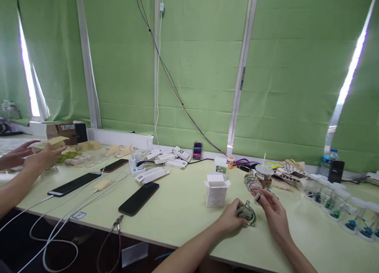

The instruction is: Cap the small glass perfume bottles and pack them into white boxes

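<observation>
My left hand is closed around a small round glass bottle with a green pattern and a short neck, held just over the table. Close by on the right, my right hand pinches a small pale cap between thumb and fingers, apart from the bottle. An open white carton with its flaps raised stands behind my left hand. Beyond my right hand lie more glass bottles, partly hidden by the fingers. Behind the open carton is another white box with a green picture.
Black phones and white charging cables lie on the left. White cartons are heaped at the back. A lidded drink cup and clear jars stand right. At far left, another person's hands hold a box.
</observation>
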{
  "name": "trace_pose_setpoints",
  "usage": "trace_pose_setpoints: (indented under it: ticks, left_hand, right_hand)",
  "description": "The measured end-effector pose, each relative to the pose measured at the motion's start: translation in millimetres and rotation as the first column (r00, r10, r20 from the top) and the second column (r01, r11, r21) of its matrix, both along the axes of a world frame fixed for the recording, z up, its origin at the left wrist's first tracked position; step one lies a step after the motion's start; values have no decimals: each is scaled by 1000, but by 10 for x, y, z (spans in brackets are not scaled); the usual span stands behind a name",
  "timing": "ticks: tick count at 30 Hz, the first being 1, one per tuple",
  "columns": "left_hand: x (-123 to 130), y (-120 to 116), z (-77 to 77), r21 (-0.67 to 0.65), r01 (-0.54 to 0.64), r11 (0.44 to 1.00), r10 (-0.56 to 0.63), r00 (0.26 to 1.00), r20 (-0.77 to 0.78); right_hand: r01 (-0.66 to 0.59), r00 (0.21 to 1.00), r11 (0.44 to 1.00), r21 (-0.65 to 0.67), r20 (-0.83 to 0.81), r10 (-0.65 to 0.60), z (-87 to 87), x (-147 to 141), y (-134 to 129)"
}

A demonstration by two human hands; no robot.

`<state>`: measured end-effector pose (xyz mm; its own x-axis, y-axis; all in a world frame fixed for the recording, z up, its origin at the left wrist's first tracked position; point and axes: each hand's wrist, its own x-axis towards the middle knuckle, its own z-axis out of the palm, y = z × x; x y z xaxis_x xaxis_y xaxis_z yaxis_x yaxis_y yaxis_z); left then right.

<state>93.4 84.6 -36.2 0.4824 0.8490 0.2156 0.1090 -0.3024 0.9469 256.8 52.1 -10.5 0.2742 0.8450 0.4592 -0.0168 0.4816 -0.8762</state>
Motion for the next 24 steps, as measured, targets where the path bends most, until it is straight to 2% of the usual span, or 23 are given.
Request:
trace_pose_setpoints:
  ticks: [3, 7, 12, 18, 21, 24]
  left_hand:
    - [17, 48, -65, -15, -5, 1000, 6, 999, 43]
    - [34, 84, -127, -33, 17, 999, -13, 992, 122]
    - [51, 98, -167, -18, 61, 998, -57, 981, 187]
    - [13, 50, -102, 56, 114, 992, -120, 986, 112]
    - [-8, 31, -75, 143, 114, 983, -123, 991, 48]
    - [1, 22, -72, 158, 113, 981, -121, 992, 39]
  right_hand:
    - [-86, 995, 996, -15, 53, 86, 99, -125, -9]
    - [-16, 953, 999, 51, 304, 0, 121, -163, -7]
    - [-24, 880, 993, 117, 473, -34, -26, -95, -4]
    - [-103, 753, 987, 121, 658, -2, -265, 31, -13]
    - [-113, 718, 988, 107, 696, 7, -325, 78, -11]
    - [-110, 711, 992, 65, 703, 33, -352, 100, 2]
